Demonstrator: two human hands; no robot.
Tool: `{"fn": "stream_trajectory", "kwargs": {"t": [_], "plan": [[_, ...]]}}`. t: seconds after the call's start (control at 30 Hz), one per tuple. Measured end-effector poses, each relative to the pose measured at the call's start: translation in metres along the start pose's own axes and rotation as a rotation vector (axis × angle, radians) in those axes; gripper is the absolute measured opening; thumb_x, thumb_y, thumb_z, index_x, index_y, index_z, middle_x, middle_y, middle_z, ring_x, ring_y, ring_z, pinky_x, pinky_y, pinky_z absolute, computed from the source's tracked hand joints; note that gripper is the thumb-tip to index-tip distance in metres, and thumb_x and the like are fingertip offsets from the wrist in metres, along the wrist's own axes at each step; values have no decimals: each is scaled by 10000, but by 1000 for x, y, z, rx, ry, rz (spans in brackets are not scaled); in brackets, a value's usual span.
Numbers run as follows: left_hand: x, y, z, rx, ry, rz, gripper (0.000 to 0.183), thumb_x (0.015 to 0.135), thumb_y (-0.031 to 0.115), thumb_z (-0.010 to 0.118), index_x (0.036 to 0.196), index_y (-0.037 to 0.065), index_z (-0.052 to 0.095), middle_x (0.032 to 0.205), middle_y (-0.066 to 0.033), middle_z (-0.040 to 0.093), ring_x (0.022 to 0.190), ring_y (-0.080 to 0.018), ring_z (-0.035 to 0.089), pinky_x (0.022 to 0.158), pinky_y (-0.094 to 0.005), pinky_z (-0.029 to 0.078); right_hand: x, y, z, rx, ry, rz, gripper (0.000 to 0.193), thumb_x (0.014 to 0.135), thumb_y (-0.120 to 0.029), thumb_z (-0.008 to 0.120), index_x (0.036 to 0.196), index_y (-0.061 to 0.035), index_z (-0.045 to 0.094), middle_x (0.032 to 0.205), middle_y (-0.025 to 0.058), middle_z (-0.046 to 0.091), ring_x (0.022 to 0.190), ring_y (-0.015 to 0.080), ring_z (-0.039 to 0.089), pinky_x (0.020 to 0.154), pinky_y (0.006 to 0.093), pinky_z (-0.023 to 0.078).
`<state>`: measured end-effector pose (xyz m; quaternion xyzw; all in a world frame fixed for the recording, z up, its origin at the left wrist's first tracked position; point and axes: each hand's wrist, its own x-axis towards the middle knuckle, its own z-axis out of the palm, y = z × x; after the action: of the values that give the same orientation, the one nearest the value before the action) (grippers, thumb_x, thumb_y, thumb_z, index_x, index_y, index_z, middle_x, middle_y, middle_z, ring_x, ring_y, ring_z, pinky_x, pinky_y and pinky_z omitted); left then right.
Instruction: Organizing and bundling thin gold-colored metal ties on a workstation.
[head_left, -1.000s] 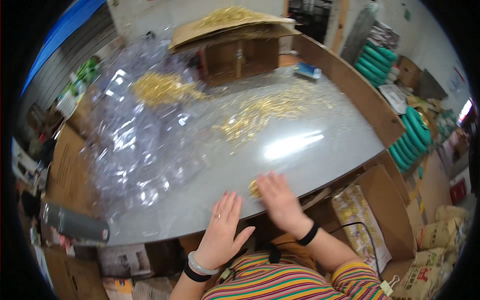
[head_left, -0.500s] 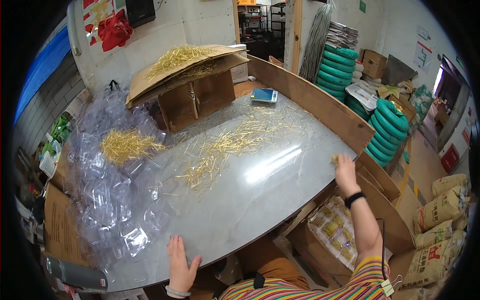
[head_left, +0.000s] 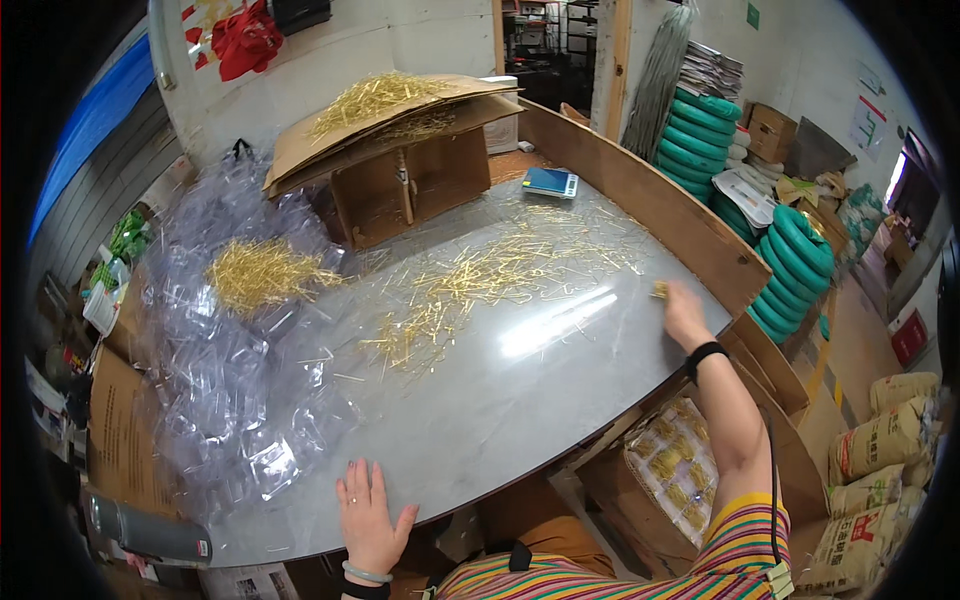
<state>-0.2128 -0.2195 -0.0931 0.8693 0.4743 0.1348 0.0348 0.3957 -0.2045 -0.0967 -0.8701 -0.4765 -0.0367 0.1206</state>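
Observation:
My right hand (head_left: 686,314) is near the right edge of the grey tabletop (head_left: 480,410). Its fingers are closed, and a small bunch of gold-coloured wire hooks (head_left: 659,289) pokes out past the fingertips. Flat on the table's near edge lies my left hand (head_left: 372,522), fingers apart and nothing in it. Loose gold wire hooks (head_left: 480,275) are scattered across the middle of the table. A denser heap of them (head_left: 262,276) rests on clear plastic packs (head_left: 225,375) at the left.
A cardboard box (head_left: 365,205) with more hooks on its flaps stands at the back, near a small blue scale (head_left: 550,182). A wooden board (head_left: 640,185) borders the far right. Below my right arm sits an open carton (head_left: 600,490) of filled packs (head_left: 675,465).
The view has shifted slightly. My right hand, still closed on the hooks, has turned and drawn a little inward over the table. My left hand stays flat at the near edge.

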Motion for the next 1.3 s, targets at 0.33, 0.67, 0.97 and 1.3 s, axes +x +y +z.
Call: {"fn": "stream_trajectory", "kwargs": {"t": [0.33,0.67,0.97,1.3], "plan": [[5,4,-1,-3,23,24,787,928,488,600,1432,-86,410,1504,-294,371,1420,-453,325,1169,-588,218,-27,-8,-7,-274,334,26,696,893,-99,612,1530,-118,331,1581,199,310,1397,439,361,1105,616,310],[3,1,1,21,88,31,761,932,516,586,1409,-65,464,1477,-274,425,1401,-420,372,1156,-578,252,-41,-322,-26,344,-93,-1105,494,821,43,530,1298,-62,602,1325,147,598,1246,363,527,1050,441,432],[4,3,-1,-9,149,20,765,913,530,599,1391,-58,493,1450,-262,459,1386,-399,400,1146,-564,282,-19,-380,-1,102,9,-1100,301,838,-35,599,1131,-90,644,1072,96,625,1093,333,547,1040,454,397],[5,2,-2,0,187,31,756,907,522,602,1363,-75,511,1419,-265,478,1356,-411,421,1132,-554,296,-16,-356,-20,429,244,-871,161,881,-73,666,1034,-64,616,1037,116,582,979,340,599,833,417,509]]}}
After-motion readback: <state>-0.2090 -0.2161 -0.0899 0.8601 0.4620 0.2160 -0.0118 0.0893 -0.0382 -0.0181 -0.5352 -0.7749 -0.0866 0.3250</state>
